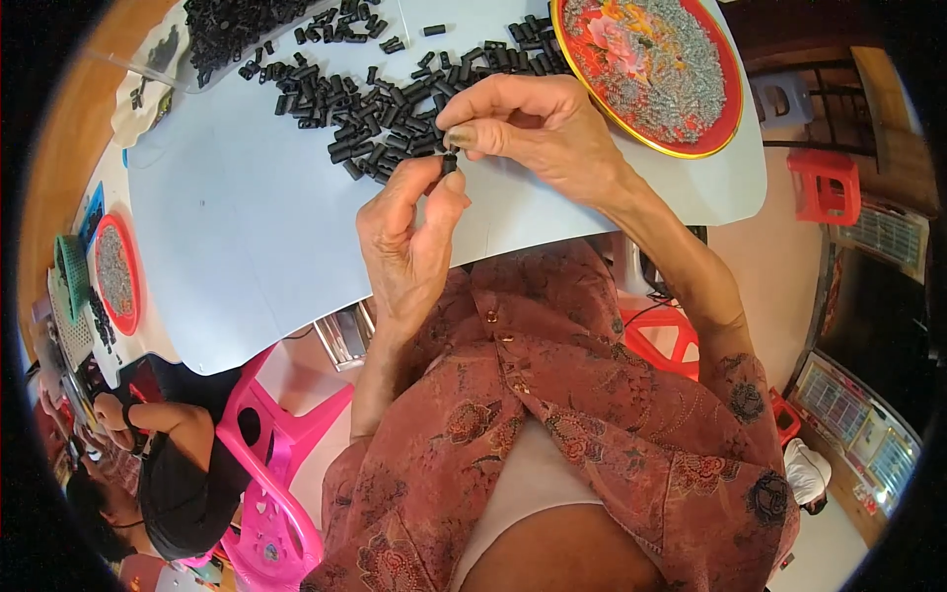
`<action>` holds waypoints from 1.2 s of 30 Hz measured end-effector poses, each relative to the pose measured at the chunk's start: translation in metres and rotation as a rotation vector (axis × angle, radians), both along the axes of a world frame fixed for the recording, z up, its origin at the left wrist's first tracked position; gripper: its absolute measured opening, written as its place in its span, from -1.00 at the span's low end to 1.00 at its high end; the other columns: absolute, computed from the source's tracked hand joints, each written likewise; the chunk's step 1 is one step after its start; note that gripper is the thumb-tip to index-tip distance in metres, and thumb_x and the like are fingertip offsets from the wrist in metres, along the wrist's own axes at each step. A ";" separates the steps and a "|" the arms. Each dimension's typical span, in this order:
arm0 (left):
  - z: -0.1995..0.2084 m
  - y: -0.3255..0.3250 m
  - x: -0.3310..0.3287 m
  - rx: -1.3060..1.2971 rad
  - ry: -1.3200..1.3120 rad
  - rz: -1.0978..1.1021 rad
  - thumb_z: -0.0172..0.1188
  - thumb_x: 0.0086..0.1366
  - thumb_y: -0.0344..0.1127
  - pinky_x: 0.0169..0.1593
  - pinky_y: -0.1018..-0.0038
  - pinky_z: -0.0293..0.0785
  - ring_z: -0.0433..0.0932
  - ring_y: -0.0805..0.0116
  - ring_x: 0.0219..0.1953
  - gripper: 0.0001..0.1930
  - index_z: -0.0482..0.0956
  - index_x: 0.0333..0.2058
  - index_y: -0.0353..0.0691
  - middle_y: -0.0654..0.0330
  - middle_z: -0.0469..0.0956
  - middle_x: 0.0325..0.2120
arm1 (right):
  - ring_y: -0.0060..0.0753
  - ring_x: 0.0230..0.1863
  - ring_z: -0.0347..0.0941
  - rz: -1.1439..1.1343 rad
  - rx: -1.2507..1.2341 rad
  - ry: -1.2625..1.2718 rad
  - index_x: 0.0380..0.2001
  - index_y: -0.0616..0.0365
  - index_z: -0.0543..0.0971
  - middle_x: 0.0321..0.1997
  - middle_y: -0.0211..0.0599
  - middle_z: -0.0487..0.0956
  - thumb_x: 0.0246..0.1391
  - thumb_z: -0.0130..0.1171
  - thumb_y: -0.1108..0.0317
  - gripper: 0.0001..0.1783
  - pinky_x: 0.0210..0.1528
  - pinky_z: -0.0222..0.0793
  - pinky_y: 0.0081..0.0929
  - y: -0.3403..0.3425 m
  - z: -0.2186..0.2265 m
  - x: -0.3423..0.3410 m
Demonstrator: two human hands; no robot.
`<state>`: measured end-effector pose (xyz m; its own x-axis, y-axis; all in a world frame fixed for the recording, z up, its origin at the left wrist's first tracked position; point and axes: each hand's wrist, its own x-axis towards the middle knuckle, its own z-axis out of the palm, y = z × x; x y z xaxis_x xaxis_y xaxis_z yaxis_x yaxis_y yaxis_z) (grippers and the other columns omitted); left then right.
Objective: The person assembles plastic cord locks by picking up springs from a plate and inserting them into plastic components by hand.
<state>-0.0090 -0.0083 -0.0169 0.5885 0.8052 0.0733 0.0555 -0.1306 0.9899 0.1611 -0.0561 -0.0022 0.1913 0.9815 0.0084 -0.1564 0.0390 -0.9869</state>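
Over the pale blue table [247,217], my left hand [409,242] pinches a small black cylinder [450,163] between thumb and fingertips. My right hand [533,128] meets it from above, its thumb and forefinger closed on the top of the same piece. Just beyond the hands lies a spread of several loose black cylinders [365,104]. A red floral tray [730,109] filled with small grey parts [671,69] sits at the far right of the table, close to my right hand.
A heap of black pieces on clear plastic [222,25] lies at the far left. A second red tray of grey parts [116,274] and a green basket [71,271] sit at the left end. Another person [168,464] sits on a pink plastic chair [271,464]. Red stools [824,183] stand right.
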 end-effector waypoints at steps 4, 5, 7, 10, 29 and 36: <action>-0.002 -0.001 0.001 -0.004 -0.027 0.015 0.15 0.20 -0.42 -0.45 0.61 0.26 0.37 0.57 -0.52 -0.87 0.50 -0.35 -0.39 0.23 0.48 -0.54 | -0.63 -0.27 0.52 -0.003 0.005 -0.018 -0.24 0.26 0.60 -0.33 -0.35 0.62 0.01 0.26 0.46 -0.79 -0.17 0.47 -0.65 0.002 -0.001 0.000; -0.002 -0.001 0.000 -0.005 -0.027 0.016 0.15 0.20 -0.42 -0.45 0.61 0.26 0.37 0.57 -0.52 -0.87 0.50 -0.35 -0.39 0.23 0.48 -0.54 | -0.63 -0.28 0.51 0.004 0.007 -0.026 -0.24 0.26 0.60 -0.33 -0.36 0.62 0.01 0.27 0.44 -0.79 -0.18 0.46 -0.65 0.002 0.000 0.000; -0.002 -0.001 0.000 -0.008 -0.008 0.021 0.15 0.20 -0.43 -0.46 0.61 0.27 0.38 0.56 -0.53 -0.88 0.49 -0.35 -0.40 0.23 0.48 -0.54 | -0.64 -0.28 0.51 0.009 0.010 -0.033 -0.25 0.26 0.60 -0.33 -0.36 0.61 0.01 0.27 0.43 -0.79 -0.18 0.46 -0.66 0.002 0.000 0.000; 0.000 -0.001 0.000 0.016 0.004 0.012 0.15 0.20 -0.43 -0.46 0.61 0.27 0.38 0.56 -0.53 -0.88 0.50 -0.35 -0.39 0.22 0.48 -0.54 | -0.66 -0.29 0.50 0.024 0.023 -0.059 -0.25 0.26 0.60 -0.34 -0.37 0.61 0.01 0.26 0.45 -0.79 -0.20 0.45 -0.67 0.001 -0.002 0.000; -0.005 0.000 -0.001 -0.037 -0.032 0.011 0.15 0.21 -0.39 -0.49 0.62 0.19 0.29 0.60 -0.55 -0.87 0.50 -0.37 -0.37 0.30 0.42 -0.60 | -0.68 -0.34 0.49 0.008 0.080 -0.043 -0.26 0.26 0.60 -0.35 -0.39 0.61 0.04 0.16 0.55 -0.83 -0.27 0.44 -0.68 0.005 -0.007 -0.005; -0.004 0.000 -0.001 -0.020 -0.025 0.010 0.14 0.21 -0.38 -0.50 0.61 0.17 0.27 0.60 -0.57 -0.86 0.49 -0.37 -0.36 0.30 0.42 -0.61 | -0.59 -0.24 0.51 0.059 0.052 0.015 -0.27 0.26 0.60 -0.29 -0.34 0.60 0.05 0.22 0.45 -0.83 -0.13 0.45 -0.64 0.003 -0.008 -0.005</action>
